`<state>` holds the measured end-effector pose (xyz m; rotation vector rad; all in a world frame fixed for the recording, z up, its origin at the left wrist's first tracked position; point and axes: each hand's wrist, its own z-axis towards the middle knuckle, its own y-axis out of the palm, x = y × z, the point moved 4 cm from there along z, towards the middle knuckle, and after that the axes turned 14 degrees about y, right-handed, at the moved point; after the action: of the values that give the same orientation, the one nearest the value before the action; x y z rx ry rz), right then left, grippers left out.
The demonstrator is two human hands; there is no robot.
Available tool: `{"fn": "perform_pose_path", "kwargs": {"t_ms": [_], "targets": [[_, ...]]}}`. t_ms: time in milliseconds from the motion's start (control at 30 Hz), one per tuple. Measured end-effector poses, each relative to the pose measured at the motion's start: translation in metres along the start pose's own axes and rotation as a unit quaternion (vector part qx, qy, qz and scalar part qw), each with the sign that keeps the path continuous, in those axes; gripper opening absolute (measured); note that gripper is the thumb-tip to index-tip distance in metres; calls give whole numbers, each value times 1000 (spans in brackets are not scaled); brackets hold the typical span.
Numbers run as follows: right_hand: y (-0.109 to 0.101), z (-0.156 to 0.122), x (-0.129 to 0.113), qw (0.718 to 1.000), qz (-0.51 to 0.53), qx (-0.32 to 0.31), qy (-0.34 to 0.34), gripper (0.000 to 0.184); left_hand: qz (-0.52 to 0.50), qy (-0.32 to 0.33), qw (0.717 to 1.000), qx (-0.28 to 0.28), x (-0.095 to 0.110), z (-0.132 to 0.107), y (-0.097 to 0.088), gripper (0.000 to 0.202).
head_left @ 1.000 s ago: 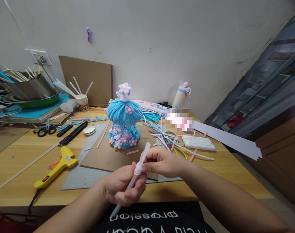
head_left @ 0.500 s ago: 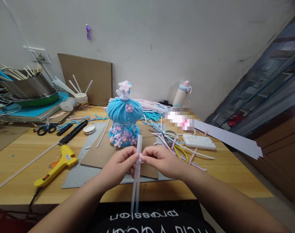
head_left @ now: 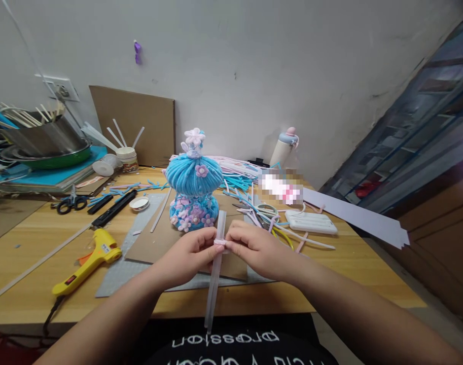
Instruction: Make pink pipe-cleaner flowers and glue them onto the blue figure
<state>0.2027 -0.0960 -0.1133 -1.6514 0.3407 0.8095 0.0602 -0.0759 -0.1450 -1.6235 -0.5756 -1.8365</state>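
Observation:
My left hand (head_left: 196, 255) is closed around a bundle of long, translucent glue sticks (head_left: 213, 289), held nearly upright in front of my chest. A narrow pale pink band (head_left: 219, 242) wraps the bundle between my fingertips; its material is hard to make out. My right hand (head_left: 257, 251) is closed too, thumb and forefinger pinching the band's right side. Just beyond the sticks stands a blue fuzzy pipe-cleaner craft (head_left: 195, 177) with a domed top and pink and lilac flowers. It rests on a cardboard sheet (head_left: 151, 248).
A yellow glue gun (head_left: 88, 261) lies at the left, near scissors (head_left: 72, 202) and a black cutter (head_left: 114, 209). Loose pipe cleaners (head_left: 237, 181) and a white power bank (head_left: 311, 222) lie to the right. A bottle (head_left: 283, 147) stands by the wall.
My fingers have shifted slightly around the pink band, which now looks flatter across the sticks. The sticks' lower ends have drawn closer together. The camera view has moved a little.

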Motion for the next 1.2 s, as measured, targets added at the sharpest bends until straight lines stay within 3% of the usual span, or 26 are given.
{"fn": "perform_pose_path", "kwargs": {"t_ms": [100, 167, 233, 367, 433, 600, 800, 1067, 1133, 1200], "targets": [[4, 7, 7, 992, 105, -63, 32, 24, -31, -8, 999, -2, -1, 2, -1, 25], [11, 11, 12, 969, 197, -131, 65, 26, -75, -12, 997, -8, -4, 2, 1, 23], [13, 11, 13, 956, 243, -151, 70, 23, -118, -12, 993, -8, -8, 1, 1, 21], [8, 4, 8, 993, 109, -27, -28, 13, -153, 5, 988, 14, -13, 1, -4, 19], [9, 0, 7, 996, 21, 27, -82, 11, -157, 10, 987, 18, -14, 1, -7, 19], [15, -2, 12, 969, -112, 128, -181, 9, -161, 7, 987, 13, -13, 0, -7, 16], [21, -1, 17, 920, -257, 198, -220, 20, -155, -3, 988, 24, -13, 0, -6, 18], [20, -7, 13, 883, -283, 271, -260, 21, -140, -9, 990, 35, -15, 2, -2, 24], [18, -8, 9, 906, -223, 253, -254, 25, -131, 3, 991, 34, -14, 2, -1, 23], [16, -5, 7, 954, -93, 191, -210, 29, -109, 22, 993, 26, -11, 2, -1, 22]]}}
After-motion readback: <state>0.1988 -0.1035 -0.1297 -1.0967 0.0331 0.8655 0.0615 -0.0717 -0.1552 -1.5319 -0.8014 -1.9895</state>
